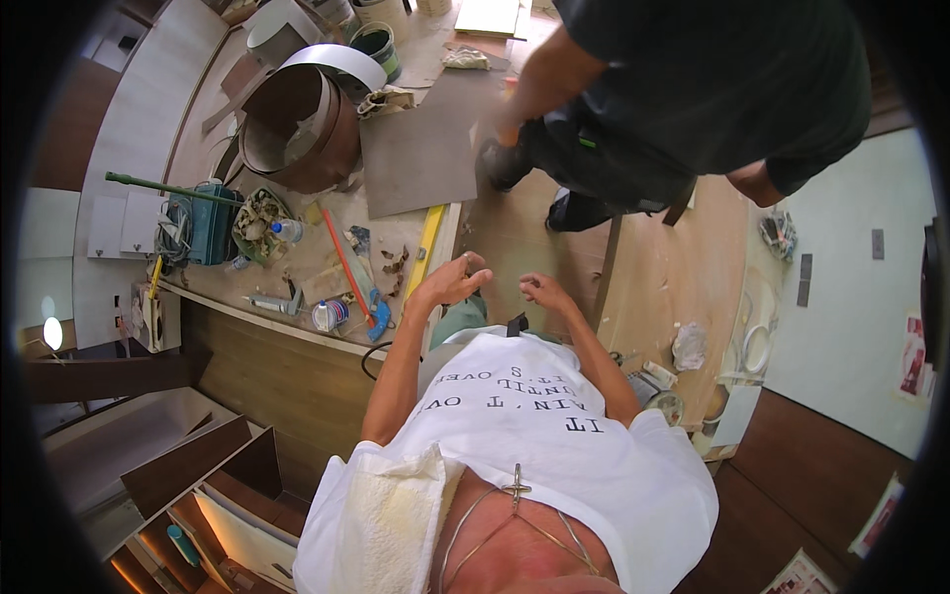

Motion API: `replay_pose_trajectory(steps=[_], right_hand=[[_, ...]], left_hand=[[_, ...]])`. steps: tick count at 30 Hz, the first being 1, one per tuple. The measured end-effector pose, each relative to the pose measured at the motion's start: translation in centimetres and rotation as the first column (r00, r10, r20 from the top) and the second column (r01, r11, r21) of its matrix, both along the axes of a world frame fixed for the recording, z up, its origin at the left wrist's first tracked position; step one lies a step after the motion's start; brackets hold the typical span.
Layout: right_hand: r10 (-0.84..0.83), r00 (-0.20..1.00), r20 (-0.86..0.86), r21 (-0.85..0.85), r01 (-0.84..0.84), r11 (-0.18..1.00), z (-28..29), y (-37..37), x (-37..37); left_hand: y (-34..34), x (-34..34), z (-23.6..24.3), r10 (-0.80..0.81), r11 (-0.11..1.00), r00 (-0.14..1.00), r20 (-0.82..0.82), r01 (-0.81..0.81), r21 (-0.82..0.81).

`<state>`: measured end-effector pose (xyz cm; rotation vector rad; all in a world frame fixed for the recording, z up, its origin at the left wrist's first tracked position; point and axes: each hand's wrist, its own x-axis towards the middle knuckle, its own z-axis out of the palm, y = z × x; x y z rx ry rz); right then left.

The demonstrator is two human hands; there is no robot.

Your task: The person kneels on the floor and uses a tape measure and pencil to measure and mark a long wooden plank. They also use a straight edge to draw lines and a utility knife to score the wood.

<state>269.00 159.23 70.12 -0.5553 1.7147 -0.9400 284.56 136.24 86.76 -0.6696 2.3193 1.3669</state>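
My left hand (455,281) hangs in front of my waist with nothing in it, its fingers loosely bent and apart. It is nearest to the yellow spirit level (424,252) along the bench's edge, and does not appear to touch it. A short way to the right, my right hand (543,290) is raised too, fingers half curled and nothing visible between them. On the bench to the left of my left hand lies a hacksaw (361,277) with a red frame and blue handle. Beside it stand a small round tin (330,315) and a sealant tube (272,303).
A co-worker in dark clothes (712,89) stands ahead, one arm over a grey sheet (421,158) on the bench. Brown curved bands (302,129), a teal tool case (213,233) and a green bucket (376,49) crowd the left bench. Another wooden worktop (653,267) is at the right.
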Motion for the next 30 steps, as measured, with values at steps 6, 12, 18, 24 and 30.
replay_pose_trajectory(steps=[6, 12, 18, 24, 30], right_hand=[[0.037, 0.997, -0.068, -0.112, -0.045, 0.993, 0.6, -7.2, -3.9], [-0.064, 0.944, 0.323, -0.143, 0.115, 0.983, 10.5, -11.6, -4.2], [-0.215, 0.902, 0.374, -0.154, 0.290, 0.945, 10.9, -9.6, -6.2], [-0.322, 0.886, 0.333, -0.251, 0.412, 0.876, 10.8, -5.1, -13.2], [-0.258, 0.929, 0.266, -0.238, 0.322, 0.916, 8.0, -0.7, -25.2]], left_hand=[[-6.4, -2.4, 0.4, 0.002, 1.000, 1.000, -0.019, -0.002, 0.008], [-8.0, -5.7, -2.3, 0.129, 0.989, 0.983, -0.133, -0.137, -0.051], [-4.1, -13.7, -1.3, -0.046, 0.997, 0.978, -0.203, 0.032, -0.072], [0.1, -23.5, 0.3, -0.298, 0.940, 0.941, -0.162, 0.260, -0.219], [4.3, -34.9, -2.3, -0.370, 0.920, 0.919, -0.138, 0.341, -0.194]])
